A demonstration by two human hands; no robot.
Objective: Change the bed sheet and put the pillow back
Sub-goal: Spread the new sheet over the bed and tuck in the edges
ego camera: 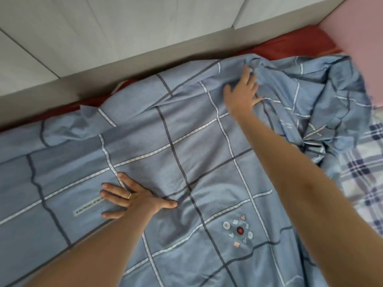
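Blue sheet (186, 154): one; hands (132, 196) (242, 91): two

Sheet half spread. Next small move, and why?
Probably: right hand pushes the bunched end of the blue sheet rightward along the wall, while the left hand pins the flat part. Fabric is heaped there, and the red underlayer shows uncovered.

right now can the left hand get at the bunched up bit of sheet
Probably not without shifting: the left hand presses flat on the blue sheet, well away from the bunched folds, with the right arm stretched between. The right hand touches them.
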